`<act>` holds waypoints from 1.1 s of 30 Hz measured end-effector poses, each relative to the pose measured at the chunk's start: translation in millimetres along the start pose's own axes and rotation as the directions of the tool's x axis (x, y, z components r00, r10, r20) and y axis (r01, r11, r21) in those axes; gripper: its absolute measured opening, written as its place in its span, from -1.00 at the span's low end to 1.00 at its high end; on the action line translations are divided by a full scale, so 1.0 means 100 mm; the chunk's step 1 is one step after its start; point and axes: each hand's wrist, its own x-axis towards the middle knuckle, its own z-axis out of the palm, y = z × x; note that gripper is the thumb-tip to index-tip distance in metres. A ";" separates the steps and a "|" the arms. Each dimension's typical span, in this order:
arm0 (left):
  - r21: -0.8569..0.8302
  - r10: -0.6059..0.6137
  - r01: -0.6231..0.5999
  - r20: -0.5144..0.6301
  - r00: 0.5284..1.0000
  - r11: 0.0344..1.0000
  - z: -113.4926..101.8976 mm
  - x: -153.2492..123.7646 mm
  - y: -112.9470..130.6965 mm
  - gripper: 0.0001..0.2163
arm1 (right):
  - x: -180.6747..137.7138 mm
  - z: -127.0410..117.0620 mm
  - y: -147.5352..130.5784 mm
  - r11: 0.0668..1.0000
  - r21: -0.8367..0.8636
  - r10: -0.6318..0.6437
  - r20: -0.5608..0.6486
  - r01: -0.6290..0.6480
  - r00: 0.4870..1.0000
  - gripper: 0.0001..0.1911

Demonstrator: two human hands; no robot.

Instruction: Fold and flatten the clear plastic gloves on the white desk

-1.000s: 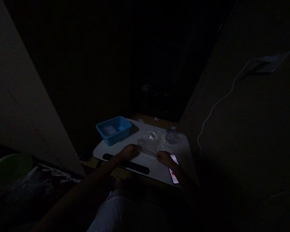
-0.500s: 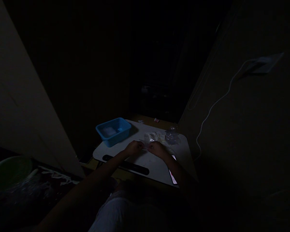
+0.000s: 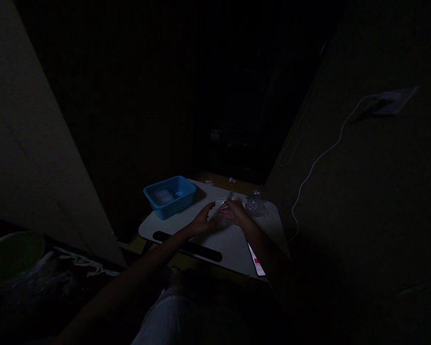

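Observation:
The scene is very dark. My left hand [image 3: 203,220] rests on a small white lap table [image 3: 233,244] with its fingers stretched toward a clear plastic bag [image 3: 221,218]. My right hand [image 3: 235,212] is closed on the top of that bag, just right of my left hand. More crumpled clear plastic [image 3: 255,203] lies behind my hands near the table's far right corner.
A blue plastic tub [image 3: 170,195] stands on the table's far left corner. A lit phone [image 3: 256,261] lies at the table's right edge under my right forearm. A white cable [image 3: 319,158] hangs down the right wall. A green basin [image 3: 10,249] sits at far left.
Both hands moved away from the near edge toward the middle of the table and came together on the plastic bag. My left fist has opened.

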 end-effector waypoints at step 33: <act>-0.070 -0.011 0.004 -0.098 0.995 0.998 -0.55 0.71 -0.02 -0.89 | 0.39 -0.41 0.26 0.939 -0.208 -0.298 -0.103 0.273 0.949 -0.70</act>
